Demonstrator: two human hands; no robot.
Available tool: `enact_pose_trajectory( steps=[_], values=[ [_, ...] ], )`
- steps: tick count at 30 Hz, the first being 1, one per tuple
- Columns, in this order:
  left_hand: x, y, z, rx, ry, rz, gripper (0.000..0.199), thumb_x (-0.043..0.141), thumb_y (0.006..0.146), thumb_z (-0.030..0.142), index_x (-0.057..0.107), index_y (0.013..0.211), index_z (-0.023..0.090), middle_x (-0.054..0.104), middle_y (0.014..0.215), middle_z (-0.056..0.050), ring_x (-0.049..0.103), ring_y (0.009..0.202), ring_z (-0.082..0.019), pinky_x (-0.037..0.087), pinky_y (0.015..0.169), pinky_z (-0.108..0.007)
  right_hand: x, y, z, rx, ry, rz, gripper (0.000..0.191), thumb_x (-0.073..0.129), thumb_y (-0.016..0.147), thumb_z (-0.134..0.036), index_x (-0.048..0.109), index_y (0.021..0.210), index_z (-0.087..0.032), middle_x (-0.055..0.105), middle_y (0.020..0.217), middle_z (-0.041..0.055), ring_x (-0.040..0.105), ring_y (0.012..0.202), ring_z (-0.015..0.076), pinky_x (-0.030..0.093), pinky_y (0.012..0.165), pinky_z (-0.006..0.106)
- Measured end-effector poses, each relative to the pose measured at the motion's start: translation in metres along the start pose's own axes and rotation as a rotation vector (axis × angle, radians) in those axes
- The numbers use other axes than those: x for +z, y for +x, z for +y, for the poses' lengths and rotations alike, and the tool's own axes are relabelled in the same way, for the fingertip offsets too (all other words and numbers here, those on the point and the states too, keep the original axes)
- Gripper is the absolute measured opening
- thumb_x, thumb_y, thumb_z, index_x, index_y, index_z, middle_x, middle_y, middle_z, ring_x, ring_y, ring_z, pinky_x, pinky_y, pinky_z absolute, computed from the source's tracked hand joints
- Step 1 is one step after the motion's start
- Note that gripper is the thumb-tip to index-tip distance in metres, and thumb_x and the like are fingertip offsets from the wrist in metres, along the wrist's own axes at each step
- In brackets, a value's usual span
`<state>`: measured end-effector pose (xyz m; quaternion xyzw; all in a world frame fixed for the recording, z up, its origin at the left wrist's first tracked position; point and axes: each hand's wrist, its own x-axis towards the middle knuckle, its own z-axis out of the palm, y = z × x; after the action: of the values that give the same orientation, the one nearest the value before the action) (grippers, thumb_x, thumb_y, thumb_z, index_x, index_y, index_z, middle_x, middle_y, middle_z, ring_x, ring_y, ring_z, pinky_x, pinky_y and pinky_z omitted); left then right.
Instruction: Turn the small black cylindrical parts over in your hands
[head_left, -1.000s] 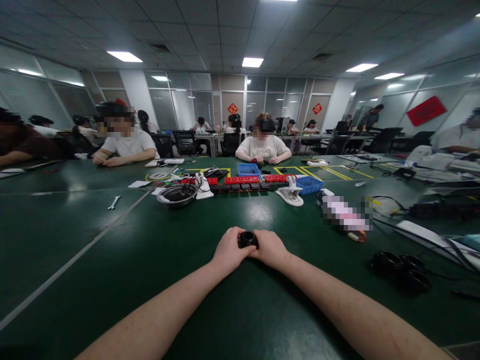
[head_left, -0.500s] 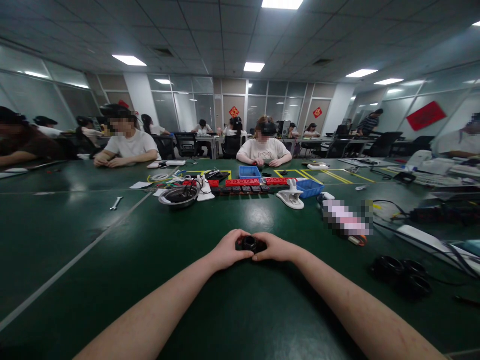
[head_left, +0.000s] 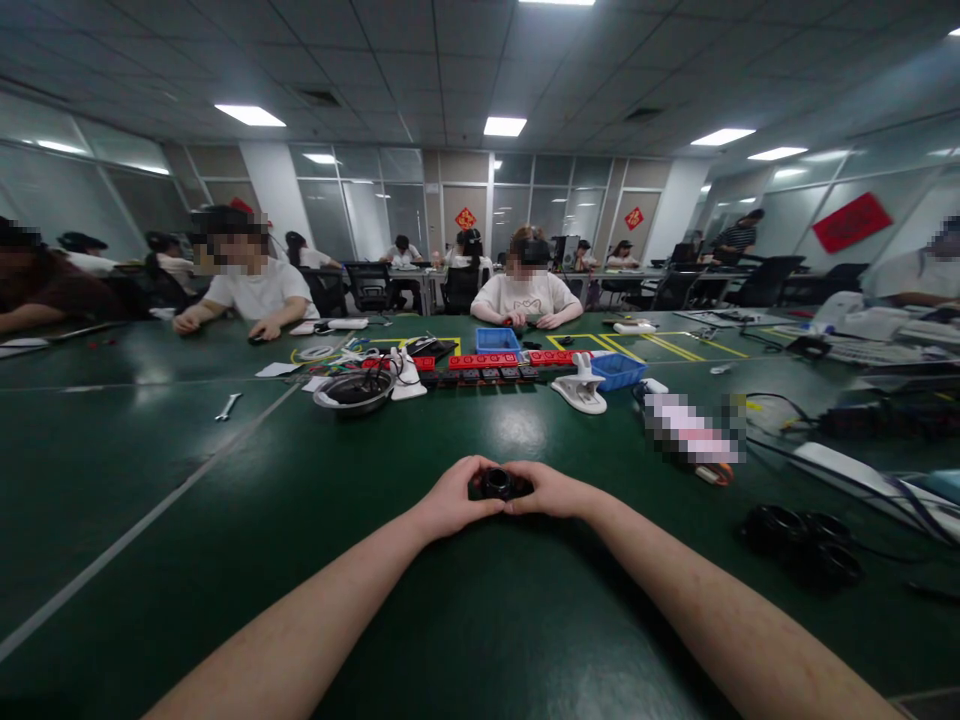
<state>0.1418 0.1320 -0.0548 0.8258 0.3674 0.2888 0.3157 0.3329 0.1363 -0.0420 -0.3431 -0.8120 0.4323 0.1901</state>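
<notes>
Between my hands, on the green table, is a black part (head_left: 497, 484) with a round, ring-like opening facing up; its exact kind does not show. My left hand (head_left: 457, 497) curls round its left side, thumb in front. From the right, my right hand (head_left: 551, 491) wraps the other side, and the two thumb tips nearly meet before it. My fingers hide the part's sides and much of its base. Over to the right sit several similar black round-mouthed parts (head_left: 802, 540) in a cluster.
Ahead lie a metal bowl (head_left: 352, 392) with dark cable, red and black block strips (head_left: 484, 360), a white clip base (head_left: 581, 390) and blue bins (head_left: 619, 371). A wrench (head_left: 229, 406) rests at left. Cables and a white bar (head_left: 847, 470) are at right. People sit across the table.
My hands keep the same grip on the black part. The view has shifted slightly. Across the table at left, a person's hands have moved apart.
</notes>
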Motion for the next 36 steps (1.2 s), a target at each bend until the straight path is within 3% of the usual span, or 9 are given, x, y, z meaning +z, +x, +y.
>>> enact_pose_trajectory(
  steps=[3,6,12,17,19,22,26,30,36],
  values=[
    [0.0,-0.001,0.002,0.026,0.108,0.008,0.052,0.066,0.058,0.038,0.046,0.104,0.022,0.05,0.101,-0.003,0.047,0.093,-0.021,0.039,0.079,-0.033,-0.002,-0.003,-0.003,0.009,0.012,0.014,0.063,0.061,0.065,-0.023,0.033,0.121,-0.019,0.049,0.109,0.0051,0.05,0.089,0.0161,0.041,0.075,0.028],
    [0.003,0.0,0.002,-0.005,0.271,0.024,0.056,0.066,0.055,0.044,0.048,0.103,0.021,0.052,0.098,-0.003,0.048,0.091,-0.022,0.039,0.078,-0.033,0.002,-0.003,-0.008,0.009,-0.146,0.17,0.068,0.06,0.066,-0.034,0.029,0.124,-0.017,0.046,0.111,0.0087,0.049,0.087,0.0172,0.041,0.074,0.031],
    [0.008,0.002,0.0,-0.072,0.432,0.026,0.037,0.06,0.06,0.046,0.055,0.084,0.018,0.055,0.081,-0.003,0.05,0.079,-0.022,0.039,0.069,-0.031,0.02,0.0,-0.025,-0.118,-0.56,0.404,0.038,0.063,0.061,-0.037,0.054,0.093,-0.019,0.054,0.086,0.0045,0.049,0.082,0.0194,0.038,0.073,0.032],
    [0.006,0.0,0.007,-0.077,0.433,0.028,0.038,0.058,0.061,0.051,0.057,0.082,0.019,0.057,0.081,-0.002,0.051,0.079,-0.021,0.039,0.068,-0.029,0.012,0.004,-0.015,-0.145,-0.338,0.769,0.032,0.059,0.063,-0.025,0.047,0.093,-0.018,0.052,0.089,0.0032,0.048,0.082,0.0169,0.038,0.073,0.03],
    [0.005,-0.001,0.009,-0.086,0.436,0.043,0.036,0.057,0.062,0.049,0.057,0.085,0.02,0.057,0.082,-0.002,0.051,0.08,-0.02,0.039,0.069,-0.029,0.006,0.007,-0.003,-0.079,-0.185,0.819,0.033,0.058,0.062,-0.023,0.044,0.092,-0.018,0.051,0.087,0.0024,0.049,0.076,0.0156,0.04,0.068,0.029],
    [0.005,-0.001,0.008,-0.121,0.446,0.079,0.033,0.055,0.065,0.045,0.057,0.087,0.02,0.057,0.083,-0.003,0.051,0.081,-0.021,0.039,0.07,-0.03,0.001,0.011,0.015,0.005,0.029,0.77,0.039,0.059,0.06,-0.023,0.04,0.093,-0.019,0.049,0.086,0.001,0.05,0.07,0.0136,0.041,0.064,0.028],
    [0.004,-0.001,0.003,-0.177,0.453,0.133,0.035,0.053,0.067,0.045,0.056,0.089,0.019,0.057,0.086,-0.005,0.051,0.084,-0.023,0.039,0.07,-0.033,0.0,0.01,0.024,0.052,0.093,0.604,0.045,0.063,0.057,-0.023,0.039,0.095,-0.02,0.048,0.086,0.0001,0.051,0.07,0.0128,0.042,0.066,0.029],
    [0.001,0.0,0.002,-0.195,0.432,0.16,0.042,0.055,0.065,0.047,0.052,0.097,0.02,0.055,0.094,-0.005,0.049,0.091,-0.024,0.039,0.075,-0.034,-0.001,0.004,0.016,0.064,-0.09,0.355,0.045,0.068,0.053,-0.022,0.047,0.093,-0.018,0.053,0.082,0.0008,0.052,0.076,0.0161,0.041,0.069,0.03],
    [-0.005,0.002,0.007,-0.192,0.384,0.102,0.033,0.058,0.064,0.043,0.056,0.089,0.02,0.056,0.085,-0.003,0.052,0.083,-0.021,0.041,0.071,-0.03,-0.008,-0.002,0.005,0.091,-0.279,0.224,0.038,0.066,0.058,-0.027,0.055,0.094,-0.018,0.059,0.087,0.0024,0.054,0.079,0.0168,0.041,0.071,0.029]
  ],
)
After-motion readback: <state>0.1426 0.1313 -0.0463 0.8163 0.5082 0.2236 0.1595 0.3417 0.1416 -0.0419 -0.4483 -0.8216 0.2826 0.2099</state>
